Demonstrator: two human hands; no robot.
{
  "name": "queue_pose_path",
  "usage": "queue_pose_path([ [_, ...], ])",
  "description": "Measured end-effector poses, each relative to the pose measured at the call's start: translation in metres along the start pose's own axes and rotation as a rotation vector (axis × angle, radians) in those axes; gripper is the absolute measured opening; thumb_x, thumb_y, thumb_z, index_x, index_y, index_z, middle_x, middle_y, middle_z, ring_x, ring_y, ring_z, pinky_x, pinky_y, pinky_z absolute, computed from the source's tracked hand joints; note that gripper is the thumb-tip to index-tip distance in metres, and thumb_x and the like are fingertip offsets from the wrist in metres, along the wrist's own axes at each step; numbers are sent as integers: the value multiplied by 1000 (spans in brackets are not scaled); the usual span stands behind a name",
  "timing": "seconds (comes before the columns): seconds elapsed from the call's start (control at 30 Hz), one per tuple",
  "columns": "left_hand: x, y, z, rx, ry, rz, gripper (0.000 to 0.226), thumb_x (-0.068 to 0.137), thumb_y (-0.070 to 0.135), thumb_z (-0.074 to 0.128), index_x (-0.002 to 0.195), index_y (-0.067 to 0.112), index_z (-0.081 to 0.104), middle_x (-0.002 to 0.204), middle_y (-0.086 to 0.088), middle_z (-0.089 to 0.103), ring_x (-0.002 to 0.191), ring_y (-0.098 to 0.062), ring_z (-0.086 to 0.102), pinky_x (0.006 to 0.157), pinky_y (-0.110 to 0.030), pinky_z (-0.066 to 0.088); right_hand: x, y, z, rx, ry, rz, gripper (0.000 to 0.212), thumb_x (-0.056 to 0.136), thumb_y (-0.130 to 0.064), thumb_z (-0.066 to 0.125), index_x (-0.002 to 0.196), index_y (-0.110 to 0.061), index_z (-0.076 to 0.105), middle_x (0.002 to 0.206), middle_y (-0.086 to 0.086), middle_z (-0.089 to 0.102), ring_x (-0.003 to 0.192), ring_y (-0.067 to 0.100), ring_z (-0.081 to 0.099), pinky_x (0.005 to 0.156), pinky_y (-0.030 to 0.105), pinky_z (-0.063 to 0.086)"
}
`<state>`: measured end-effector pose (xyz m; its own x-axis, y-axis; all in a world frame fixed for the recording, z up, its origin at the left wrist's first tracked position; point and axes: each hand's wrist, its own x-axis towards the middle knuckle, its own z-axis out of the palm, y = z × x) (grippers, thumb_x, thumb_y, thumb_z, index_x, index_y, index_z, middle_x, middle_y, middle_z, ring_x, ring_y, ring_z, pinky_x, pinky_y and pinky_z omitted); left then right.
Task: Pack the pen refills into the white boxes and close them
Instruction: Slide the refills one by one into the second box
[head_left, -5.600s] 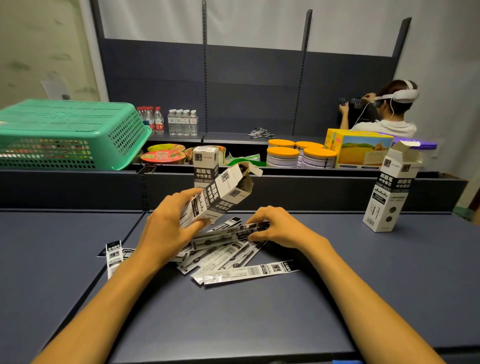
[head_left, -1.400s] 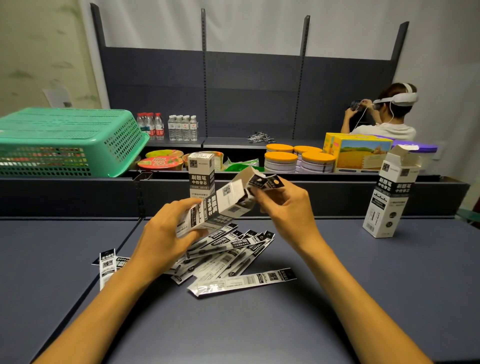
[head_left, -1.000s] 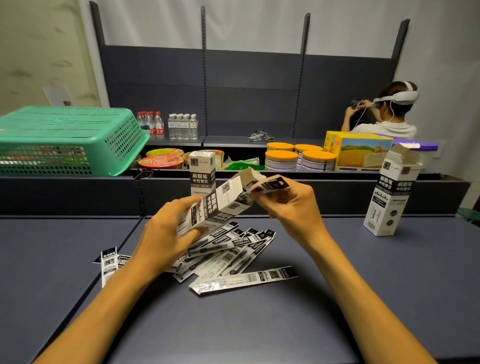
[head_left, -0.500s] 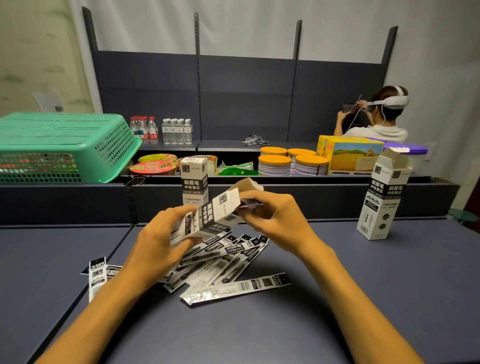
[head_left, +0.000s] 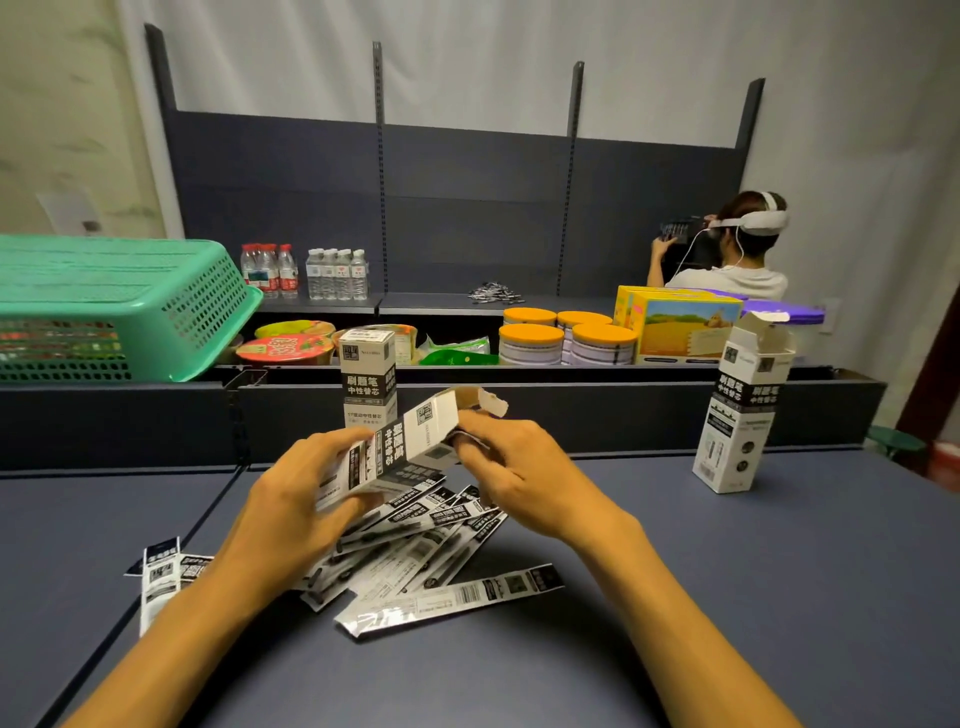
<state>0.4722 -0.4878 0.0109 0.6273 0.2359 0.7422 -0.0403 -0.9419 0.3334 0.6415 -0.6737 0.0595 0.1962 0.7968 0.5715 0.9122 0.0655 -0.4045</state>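
My left hand (head_left: 291, 514) grips a white and black box (head_left: 400, 447) tilted on its side, its open flaps pointing up and right. My right hand (head_left: 514, 478) rests at the box's open end, fingertips against its mouth; whether it holds a refill is hidden. Under both hands lies a heap of several flat pen refill packets (head_left: 415, 540), one packet (head_left: 452, 597) nearest me. Two more packets (head_left: 161, 577) lie at the left. A closed box (head_left: 368, 379) stands upright behind the held one. Another box (head_left: 743, 410) with open flaps stands at the right.
A green plastic basket (head_left: 119, 306) sits on the ledge at the left. Behind the ledge are water bottles (head_left: 306, 270), bowls, orange-lidded tins (head_left: 566, 338) and a yellow carton (head_left: 680, 322). A person wearing a headset (head_left: 727, 244) sits at the back right. A seam (head_left: 208, 514) splits the dark table.
My right hand picked a refill packet from the heap, raised it to the held box's open end and pushed it in. The packet no longer shows. The left hand kept the box tilted.
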Motion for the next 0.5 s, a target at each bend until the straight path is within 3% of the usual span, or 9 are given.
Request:
queue_pose_path([
  [0.07,1,-1,0,4,14,-4,64,74,42,68,133,32,47,117,14,56,104,-7,58,85,-25,49,0,0,-2,16,179,-63,32,95,-38,49,124,-28,57,118,-7,65,74,7,62,65,29,56],
  [0.17,0,-4,-2,29,28,-14,66,73,33,75,133,31,47,117,13,56,104,-10,59,86,-30,51,0,0,-4,-20,376,-176,19,92,-27,61,109,-19,62,107,-4,64,66,10,59,56,22,52],
  [0.27,-1,-5,-1,39,32,-12,71,72,27,80,134,34,46,115,14,56,101,-11,60,84,-32,52,0,1,-2,-29,309,-191,17,92,-26,60,105,-17,66,103,-2,68,82,9,63,66,23,55],
  [0.37,0,-5,0,40,34,-3,73,71,26,80,133,41,44,114,13,56,100,-11,59,82,-32,53,-2,-2,2,-9,161,-88,28,93,-33,54,113,-18,67,110,-5,70,73,1,59,65,14,50],
  [0.5,0,-2,-1,37,27,-3,67,72,38,71,131,47,41,113,14,55,100,-7,57,82,-25,48,-4,-9,3,113,61,32,28,90,-40,55,116,-29,60,115,-8,68,71,13,65,65,33,58],
])
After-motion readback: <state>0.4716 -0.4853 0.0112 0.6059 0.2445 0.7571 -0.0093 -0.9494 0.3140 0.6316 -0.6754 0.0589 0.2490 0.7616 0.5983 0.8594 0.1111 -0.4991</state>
